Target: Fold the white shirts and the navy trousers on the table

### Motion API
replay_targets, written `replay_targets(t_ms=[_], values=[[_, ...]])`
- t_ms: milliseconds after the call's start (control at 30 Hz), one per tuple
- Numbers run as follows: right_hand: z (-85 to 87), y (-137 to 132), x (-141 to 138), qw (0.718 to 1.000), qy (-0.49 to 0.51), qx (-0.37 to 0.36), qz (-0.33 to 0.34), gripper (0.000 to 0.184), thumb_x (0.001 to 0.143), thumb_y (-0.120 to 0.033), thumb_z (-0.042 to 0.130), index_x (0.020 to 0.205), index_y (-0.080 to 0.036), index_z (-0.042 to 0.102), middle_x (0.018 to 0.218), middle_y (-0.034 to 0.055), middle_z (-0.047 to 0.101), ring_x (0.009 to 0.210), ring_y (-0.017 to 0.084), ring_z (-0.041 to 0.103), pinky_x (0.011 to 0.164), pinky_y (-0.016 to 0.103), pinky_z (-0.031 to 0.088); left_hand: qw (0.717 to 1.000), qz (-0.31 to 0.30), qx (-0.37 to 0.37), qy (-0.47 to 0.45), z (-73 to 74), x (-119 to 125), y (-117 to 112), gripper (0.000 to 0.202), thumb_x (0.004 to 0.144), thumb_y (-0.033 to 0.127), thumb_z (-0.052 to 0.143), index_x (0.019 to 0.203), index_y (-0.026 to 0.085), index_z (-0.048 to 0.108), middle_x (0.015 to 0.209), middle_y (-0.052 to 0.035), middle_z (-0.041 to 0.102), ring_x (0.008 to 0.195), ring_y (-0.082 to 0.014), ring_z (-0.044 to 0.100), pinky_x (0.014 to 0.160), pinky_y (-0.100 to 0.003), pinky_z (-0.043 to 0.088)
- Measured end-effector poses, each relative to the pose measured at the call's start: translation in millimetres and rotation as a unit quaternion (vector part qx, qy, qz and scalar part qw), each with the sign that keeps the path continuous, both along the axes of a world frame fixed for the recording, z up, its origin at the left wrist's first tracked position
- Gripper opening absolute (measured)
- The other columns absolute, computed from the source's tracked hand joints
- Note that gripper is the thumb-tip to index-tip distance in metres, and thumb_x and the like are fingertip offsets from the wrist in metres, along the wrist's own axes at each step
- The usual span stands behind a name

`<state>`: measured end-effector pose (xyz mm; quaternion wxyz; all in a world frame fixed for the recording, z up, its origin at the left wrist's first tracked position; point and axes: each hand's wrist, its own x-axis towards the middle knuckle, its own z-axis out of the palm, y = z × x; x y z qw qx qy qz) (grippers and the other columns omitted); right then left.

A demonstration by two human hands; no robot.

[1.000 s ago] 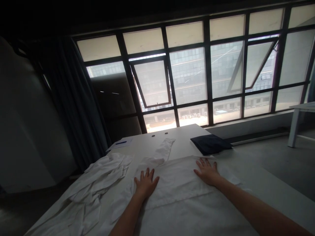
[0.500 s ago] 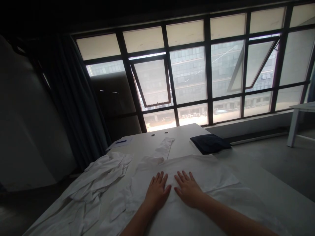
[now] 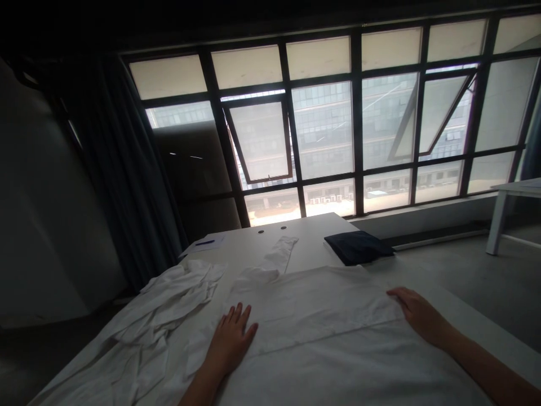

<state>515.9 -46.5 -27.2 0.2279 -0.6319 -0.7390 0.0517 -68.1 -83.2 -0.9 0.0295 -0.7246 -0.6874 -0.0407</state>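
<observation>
- Lying flat on the table (image 3: 313, 239), the white garment (image 3: 313, 316) stretches between your hands and towards you; its near end leaves the view, so its long axis cannot be told.
- Your left hand (image 3: 230, 341) rests open, palm down, on its left side; your right hand (image 3: 422, 318) meets its right edge, fingers together, grip uncertain.
- Beyond, the paper (image 3: 217, 244) bears no legible writing; no brand or label shows.

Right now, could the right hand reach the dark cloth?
Probably yes: the right hand is at the edge of the white cloth, and nothing visible stands between hand and dark cloth.
</observation>
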Motion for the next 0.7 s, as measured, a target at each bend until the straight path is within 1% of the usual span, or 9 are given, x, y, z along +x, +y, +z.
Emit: replay_targets(t_ms=[33,100,167,233,300,400,467,533,700], values=[[7.3,-2.0,6.3,1.000,0.021,0.005,-0.015,0.049,0.092,-0.032,0.030,0.121,-0.016,0.066,0.127,0.0134,0.067,0.116,0.025,0.063,0.101,0.038,0.045,1.000,0.005,0.008,0.002,0.8,1.3,-0.7,0.067,0.098,0.062,0.036,0.152,0.023,0.042,0.160,-0.0096,0.035,0.149,-0.0289,0.029,0.121,-0.045,0.021],[22.1,-7.9,12.3,0.998,0.038,-0.012,-0.039,0.043,0.093,-0.037,0.033,0.110,-0.019,0.067,0.109,0.0117,0.073,0.097,0.025,0.068,0.085,0.036,0.050,0.999,0.017,0.027,0.009,2.5,3.5,-2.4,0.061,0.098,0.055,0.039,0.147,0.021,0.050,0.157,-0.0102,0.042,0.146,-0.0276,0.035,0.119,-0.043,0.024],[31.3,-16.0,13.0,0.997,0.026,-0.057,-0.039,0.035,0.090,-0.046,0.042,0.100,-0.023,0.067,0.092,0.0087,0.073,0.082,0.025,0.068,0.070,0.034,0.048,0.999,0.022,0.036,0.016,3.9,4.8,-4.3,0.054,0.099,0.049,0.040,0.143,0.021,0.054,0.153,-0.0095,0.047,0.143,-0.0259,0.040,0.118,-0.041,0.027],[32.1,-24.6,12.1,0.995,0.009,-0.102,-0.020,0.028,0.085,-0.048,0.052,0.089,-0.025,0.065,0.083,0.0065,0.072,0.075,0.024,0.066,0.064,0.032,0.044,0.999,0.020,0.033,0.017,4.8,5.6,-6.0,0.050,0.099,0.045,0.041,0.141,0.022,0.056,0.152,-0.0084,0.049,0.141,-0.0246,0.043,0.116,-0.039,0.030],[26.9,-30.9,11.5,0.993,0.003,-0.121,-0.011,0.023,0.080,-0.046,0.057,0.082,-0.025,0.064,0.083,0.0067,0.072,0.077,0.024,0.065,0.065,0.033,0.043,0.999,0.019,0.030,0.014,5.2,5.7,-6.9,0.049,0.099,0.044,0.041,0.140,0.022,0.055,0.151,-0.0082,0.050,0.140,-0.0244,0.043,0.115,-0.038,0.031],[17.7,-33.5,12.7,0.992,0.000,-0.126,-0.023,0.026,0.077,-0.050,0.061,0.079,-0.024,0.062,0.087,0.0086,0.072,0.080,0.027,0.065,0.069,0.036,0.043,0.999,0.018,0.032,0.014,4.9,5.0,-7.0,0.049,0.099,0.044,0.041,0.141,0.022,0.055,0.151,-0.0081,0.050,0.140,-0.0243,0.043,0.115,-0.037,0.031],[13.9,-32.3,14.6,0.990,0.002,-0.135,-0.031,0.031,0.075,-0.054,0.062,0.082,-0.024,0.061,0.089,0.0094,0.072,0.081,0.028,0.066,0.070,0.037,0.044,0.999,0.016,0.033,0.014,4.4,4.4,-6.5,0.049,0.099,0.044,0.041,0.141,0.021,0.055,0.151,-0.0080,0.050,0.141,-0.0244,0.043,0.115,-0.038,0.031],[11.3,-30.6,16.4,0.989,0.008,-0.146,-0.034,0.033,0.074,-0.055,0.064,0.085,-0.024,0.061,0.091,0.0097,0.072,0.082,0.029,0.066,0.070,0.038,0.045,0.999,0.016,0.033,0.011,3.9,4.0,-6.1,0.049,0.099,0.044,0.041,0.141,0.021,0.055,0.151,-0.0080,0.050,0.141,-0.0246,0.042,0.116,-0.038,0.030],[6.3,-28.5,15.1,0.990,0.025,-0.137,-0.019,0.035,0.076,-0.044,0.061,0.102,-0.022,0.062,0.093,0.0094,0.071,0.085,0.027,0.067,0.077,0.036,0.047,0.999,0.030,0.030,0.003,3.7,5.1,-6.7,0.049,0.099,0.044,0.041,0.141,0.022,0.054,0.152,-0.0071,0.049,0.142,-0.0243,0.041,0.117,-0.039,0.029]])
